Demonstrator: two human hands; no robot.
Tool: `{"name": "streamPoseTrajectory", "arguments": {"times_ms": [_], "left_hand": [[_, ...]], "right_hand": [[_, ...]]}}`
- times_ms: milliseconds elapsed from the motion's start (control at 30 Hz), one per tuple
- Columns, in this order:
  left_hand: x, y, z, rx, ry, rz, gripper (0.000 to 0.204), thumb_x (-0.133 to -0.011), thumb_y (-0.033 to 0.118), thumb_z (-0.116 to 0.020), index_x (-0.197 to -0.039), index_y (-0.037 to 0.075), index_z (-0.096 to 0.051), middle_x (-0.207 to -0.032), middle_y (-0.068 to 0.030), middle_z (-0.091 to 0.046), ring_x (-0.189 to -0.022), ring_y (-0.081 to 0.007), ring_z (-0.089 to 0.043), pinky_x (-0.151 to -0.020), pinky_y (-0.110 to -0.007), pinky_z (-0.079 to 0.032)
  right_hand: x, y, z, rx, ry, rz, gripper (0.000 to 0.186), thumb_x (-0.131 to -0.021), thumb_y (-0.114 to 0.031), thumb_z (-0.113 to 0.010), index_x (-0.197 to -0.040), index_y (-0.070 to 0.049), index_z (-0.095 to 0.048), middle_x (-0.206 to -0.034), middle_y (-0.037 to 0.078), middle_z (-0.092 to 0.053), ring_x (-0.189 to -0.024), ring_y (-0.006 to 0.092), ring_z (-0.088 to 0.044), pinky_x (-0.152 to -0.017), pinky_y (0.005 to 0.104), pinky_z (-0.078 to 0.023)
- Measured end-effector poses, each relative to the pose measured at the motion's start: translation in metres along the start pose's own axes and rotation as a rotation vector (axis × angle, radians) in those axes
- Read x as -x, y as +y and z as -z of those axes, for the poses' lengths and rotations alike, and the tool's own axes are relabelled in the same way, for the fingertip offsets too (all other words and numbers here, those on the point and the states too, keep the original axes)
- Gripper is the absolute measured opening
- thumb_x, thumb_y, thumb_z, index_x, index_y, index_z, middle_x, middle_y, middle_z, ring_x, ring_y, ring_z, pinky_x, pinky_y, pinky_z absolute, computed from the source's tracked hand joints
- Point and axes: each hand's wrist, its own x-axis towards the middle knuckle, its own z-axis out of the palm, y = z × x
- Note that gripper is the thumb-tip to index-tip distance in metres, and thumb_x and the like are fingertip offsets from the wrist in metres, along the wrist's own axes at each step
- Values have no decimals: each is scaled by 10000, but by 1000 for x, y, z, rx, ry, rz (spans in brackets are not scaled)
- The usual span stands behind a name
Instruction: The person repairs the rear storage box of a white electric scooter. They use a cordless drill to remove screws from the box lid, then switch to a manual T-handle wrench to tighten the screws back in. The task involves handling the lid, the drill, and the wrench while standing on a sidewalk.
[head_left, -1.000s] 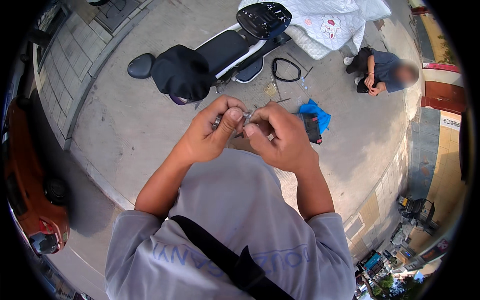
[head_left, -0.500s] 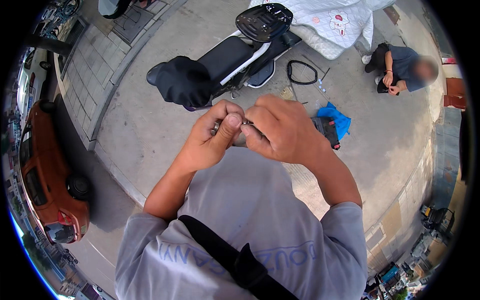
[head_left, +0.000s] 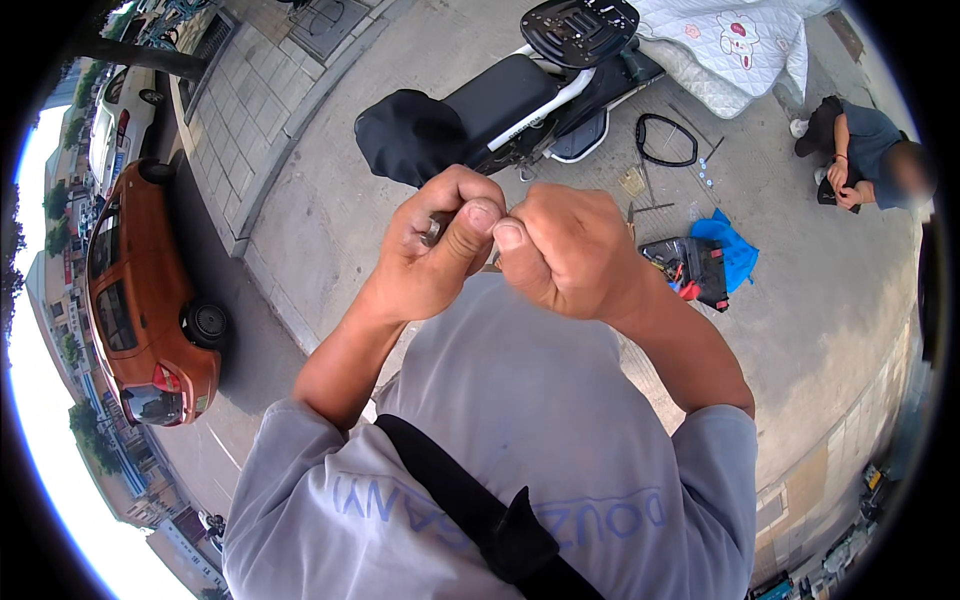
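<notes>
left, an orange car [head_left: 155, 270]; a small metal piece [head_left: 431, 234] shows at your curled left hand [head_left: 440, 255], direction and long axis unclear; far, a scooter [head_left: 505, 102]; your right hand [head_left: 575, 255] is clenched, any grip hidden; right, a toolbox [head_left: 708, 272].

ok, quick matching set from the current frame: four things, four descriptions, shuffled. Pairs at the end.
Things
1. left hand
2. blue sheet
3. quilt
4. car

Descriptions
A. white, with a printed cartoon figure
B. orange, at the left of the picture
C. fingers curled, thumb close to the thumb of the right hand
D. on the ground, next to the black tool case

Pairs: 1-C, 2-D, 3-A, 4-B
</notes>
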Motion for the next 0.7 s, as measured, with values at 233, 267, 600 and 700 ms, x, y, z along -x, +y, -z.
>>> {"name": "streamPoseTrajectory", "arguments": {"times_ms": [233,267,600,700], "left_hand": [[2,-34,16,-508,96,-368,68,-1078,82,-621,-1045,23,-630,-943,-57,-639,-750,-151,-571,-689,-298,-499],[3,-34,19,-544,88,-368,71,-1079,83,-619,-1046,21,-631,-939,-58,-642,-751,-153,-575,-689,-303,-501],[48,-38,92,-213,302,130,334,-1152,317,-502,-956,56,-573,-770,-8,-559,-605,-102,-508,-548,-268,-436],[55,-31,137,230,422,434,413,-1160,385,-436,-880,100,-542,-608,36,-392,-449,-60,-288,-403,-250,-259]], "right_hand": [[18,-25,-35,-802,119,-799,336,-1116,-194,-528,-827,-22,-537,-680,45,-508,-621,88,-474,-562,323,-424],[19,-25,-37,-884,97,-879,340,-1120,-205,-523,-837,-18,-534,-683,43,-498,-632,87,-474,-573,325,-427],[-12,-2,-106,-335,-299,-485,250,-1103,-192,-525,-946,-1,-496,-840,175,-582,-749,383,-582,-686,475,-482],[-41,5,-152,-64,-373,-223,162,-1000,-152,-635,-969,-15,-555,-949,153,-585,-880,347,-603,-800,462,-516]]}}
